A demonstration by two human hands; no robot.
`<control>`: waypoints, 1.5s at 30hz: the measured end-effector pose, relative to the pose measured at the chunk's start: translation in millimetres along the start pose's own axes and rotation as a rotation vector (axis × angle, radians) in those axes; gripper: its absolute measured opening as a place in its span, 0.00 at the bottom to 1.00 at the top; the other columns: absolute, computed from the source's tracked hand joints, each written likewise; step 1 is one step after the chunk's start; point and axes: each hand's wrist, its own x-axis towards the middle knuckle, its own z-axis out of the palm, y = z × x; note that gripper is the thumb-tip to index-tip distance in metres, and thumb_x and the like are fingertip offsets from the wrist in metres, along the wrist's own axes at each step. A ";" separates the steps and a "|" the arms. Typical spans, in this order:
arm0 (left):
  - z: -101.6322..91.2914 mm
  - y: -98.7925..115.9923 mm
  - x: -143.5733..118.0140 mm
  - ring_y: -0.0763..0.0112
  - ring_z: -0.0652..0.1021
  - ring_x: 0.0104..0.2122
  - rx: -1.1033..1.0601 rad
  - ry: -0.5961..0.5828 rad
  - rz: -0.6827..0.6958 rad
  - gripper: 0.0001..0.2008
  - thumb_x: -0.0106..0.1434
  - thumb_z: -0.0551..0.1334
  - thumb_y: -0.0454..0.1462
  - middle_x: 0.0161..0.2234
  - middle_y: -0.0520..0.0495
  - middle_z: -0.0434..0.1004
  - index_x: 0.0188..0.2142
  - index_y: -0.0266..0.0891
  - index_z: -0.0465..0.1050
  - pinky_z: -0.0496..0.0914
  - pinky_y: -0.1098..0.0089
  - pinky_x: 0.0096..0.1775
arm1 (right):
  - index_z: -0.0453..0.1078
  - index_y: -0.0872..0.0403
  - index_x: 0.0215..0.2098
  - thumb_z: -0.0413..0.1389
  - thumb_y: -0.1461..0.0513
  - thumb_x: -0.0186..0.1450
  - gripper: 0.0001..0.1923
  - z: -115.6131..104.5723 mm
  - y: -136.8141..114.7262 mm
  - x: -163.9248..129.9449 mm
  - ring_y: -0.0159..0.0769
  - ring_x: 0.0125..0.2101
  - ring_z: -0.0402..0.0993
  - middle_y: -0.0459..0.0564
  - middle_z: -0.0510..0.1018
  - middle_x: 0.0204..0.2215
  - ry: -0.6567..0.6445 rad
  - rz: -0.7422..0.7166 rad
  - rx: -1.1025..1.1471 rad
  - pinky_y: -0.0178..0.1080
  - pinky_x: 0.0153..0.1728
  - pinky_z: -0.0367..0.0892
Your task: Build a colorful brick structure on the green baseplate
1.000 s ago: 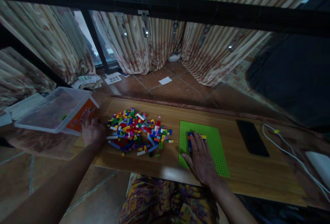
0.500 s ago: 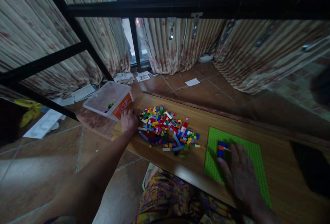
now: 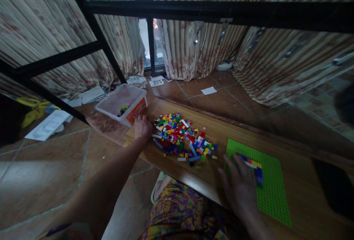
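My right hand [image 3: 239, 183] reaches over the left part of the green studded baseplate [image 3: 273, 195], its fingers spread apart and slightly blurred. Partly covered by that hand is a low structure of toy bricks [image 3: 259, 173], with blue, yellow, orange and white parts showing. I see nothing held in the right hand. Far to the left, my left hand [image 3: 143, 127] rests on the end of the wooden bench, fingers loosely apart and holding nothing visible. Beside it spreads a pile of small mixed-colour bricks [image 3: 181, 136].
A clear plastic box [image 3: 118, 101] with an orange label stands beyond my left hand, a few bricks inside. On the bench's right lies a dark flat object [image 3: 332, 184]. Black metal bars [image 3: 193, 9] cross ahead of curtains. Papers [image 3: 208, 90] lie on the tiled floor.
My right hand has shifted left across the baseplate, baring the right side of the brick structure. The left hand stays at the bench end. The view has turned slightly.
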 end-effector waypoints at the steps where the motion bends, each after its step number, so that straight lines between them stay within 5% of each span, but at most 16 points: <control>1: 0.0 0.0 0.0 0.49 0.70 0.48 -0.002 0.001 0.002 0.19 0.60 0.51 0.32 0.47 0.34 0.72 0.48 0.33 0.72 0.64 0.56 0.52 | 0.63 0.51 0.57 0.47 0.56 0.69 0.19 3.5 -14.3 1.7 0.50 0.59 0.60 0.59 0.64 0.59 0.000 -0.060 0.065 0.56 0.54 0.60; 7: 0.4 -1.0 -0.2 0.50 0.70 0.48 -0.010 -0.001 0.011 0.18 0.60 0.51 0.32 0.46 0.33 0.72 0.47 0.33 0.72 0.64 0.55 0.51 | 0.69 0.50 0.50 0.50 0.62 0.67 0.14 16.6 -90.2 3.1 0.49 0.50 0.66 0.56 0.71 0.52 -0.141 -0.197 0.258 0.53 0.48 0.65; 11: 0.7 -0.9 -0.4 0.49 0.71 0.48 -0.009 -0.001 0.000 0.18 0.59 0.52 0.32 0.46 0.33 0.72 0.47 0.34 0.72 0.64 0.54 0.51 | 0.69 0.51 0.48 0.48 0.66 0.67 0.14 19.9 -110.2 -3.8 0.46 0.45 0.68 0.55 0.74 0.46 -0.161 -0.242 0.301 0.51 0.45 0.66; 22: -1.2 -0.1 -1.1 0.50 0.70 0.49 -0.013 0.001 0.009 0.18 0.59 0.51 0.32 0.47 0.33 0.72 0.47 0.32 0.72 0.63 0.55 0.52 | 0.71 0.52 0.43 0.49 0.67 0.67 0.10 26.2 -101.6 -6.6 0.43 0.40 0.68 0.52 0.75 0.39 -0.167 -0.242 0.321 0.47 0.42 0.64; 30: -0.9 0.8 0.3 0.49 0.71 0.48 -0.027 -0.004 -0.011 0.19 0.59 0.51 0.32 0.47 0.34 0.72 0.47 0.34 0.72 0.64 0.54 0.51 | 0.74 0.51 0.42 0.49 0.64 0.67 0.12 26.6 -61.7 14.0 0.42 0.39 0.67 0.51 0.75 0.38 -0.029 -0.116 0.282 0.45 0.40 0.63; 45: 1.7 -3.0 4.2 0.47 0.69 0.50 -0.018 0.015 0.025 0.20 0.60 0.51 0.33 0.47 0.32 0.71 0.49 0.32 0.71 0.64 0.53 0.52 | 0.76 0.46 0.40 0.51 0.68 0.64 0.15 29.9 -55.7 40.3 0.42 0.41 0.66 0.50 0.73 0.39 -0.147 -0.112 0.241 0.44 0.41 0.65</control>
